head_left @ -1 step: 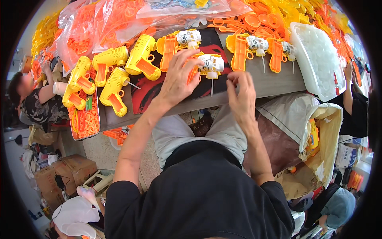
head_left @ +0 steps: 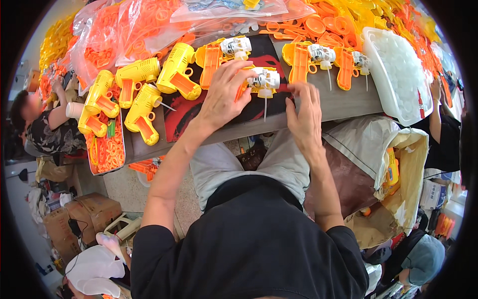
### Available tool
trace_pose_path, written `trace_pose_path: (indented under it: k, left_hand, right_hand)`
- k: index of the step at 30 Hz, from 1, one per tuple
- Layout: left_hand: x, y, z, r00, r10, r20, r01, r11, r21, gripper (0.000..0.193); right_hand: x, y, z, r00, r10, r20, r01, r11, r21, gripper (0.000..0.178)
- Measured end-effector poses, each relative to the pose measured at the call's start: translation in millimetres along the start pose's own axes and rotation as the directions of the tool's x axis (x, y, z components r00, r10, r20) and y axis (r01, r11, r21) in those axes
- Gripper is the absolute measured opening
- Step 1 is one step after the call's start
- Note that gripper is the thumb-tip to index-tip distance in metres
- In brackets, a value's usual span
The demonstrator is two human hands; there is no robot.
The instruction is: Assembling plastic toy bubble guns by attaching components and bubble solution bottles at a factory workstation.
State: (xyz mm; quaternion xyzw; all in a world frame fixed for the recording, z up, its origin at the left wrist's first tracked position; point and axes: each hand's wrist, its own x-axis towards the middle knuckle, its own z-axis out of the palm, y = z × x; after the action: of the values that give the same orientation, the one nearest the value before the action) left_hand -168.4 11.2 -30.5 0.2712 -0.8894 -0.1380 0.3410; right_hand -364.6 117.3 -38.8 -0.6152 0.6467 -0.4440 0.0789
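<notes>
My left hand (head_left: pixel 225 97) grips the orange handle side of a half-built toy bubble gun (head_left: pixel 265 79) on the dark red-and-black mat (head_left: pixel 186 117). The gun has a white mechanism with a round cap, and a thin clear tube hangs from it toward the table edge. To its right, my right hand (head_left: pixel 304 112) hovers by the table edge, fingers bent and thumb apart, with nothing visible in it. Another half-built gun (head_left: pixel 235 47) lies just beyond. On the right are two more open gun halves (head_left: pixel 300 62) with white mechanisms.
Several closed yellow guns (head_left: pixel 177 70) lie at left, by a box of small orange parts (head_left: pixel 107 154). Bags of orange parts (head_left: pixel 142 30) line the back. A white tub of clear pieces (head_left: pixel 398 74) stands right, above a large open sack (head_left: pixel 408 169). Other people sit around.
My right hand has shifted slightly up and its fingers have moved a little. My left hand stays on the half-built gun, almost unmoved.
</notes>
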Motion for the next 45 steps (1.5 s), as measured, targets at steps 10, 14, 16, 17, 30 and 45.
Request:
trace_pose_path:
  k: [10,14,16,17,30,45]
  left_hand:
    - [30,-2,-10,0.974,-0.033,0.224,0.051,0.996,-0.073,0.043]
    - [24,-4,-39,0.963,-0.144,0.229,0.241,0.839,-0.488,0.049]
    - [19,-9,-36,0.975,-0.099,0.200,0.182,0.870,-0.457,0.053]
    - [17,-8,-34,0.975,-0.108,0.195,0.189,0.863,-0.468,0.051]
    - [-8,22,-12,0.990,-0.054,0.132,0.056,0.998,-0.007,0.045]
    - [-50,36,-3,0.981,-0.086,0.173,0.050,0.979,0.200,0.071]
  right_hand:
    - [54,27,4,0.913,-0.253,0.319,0.310,0.940,-0.142,0.086]
    - [50,-5,0,0.965,-0.202,0.167,0.149,0.946,0.288,0.083]
    - [49,-12,0,0.963,-0.116,0.244,-0.008,0.891,0.454,0.081]
    - [47,-13,0,0.969,-0.120,0.217,0.011,0.895,0.445,0.079]
    - [29,7,-8,0.894,-0.228,0.385,0.232,0.972,0.039,0.068]
    - [141,20,107,0.827,-0.394,0.401,0.520,0.808,-0.277,0.048]
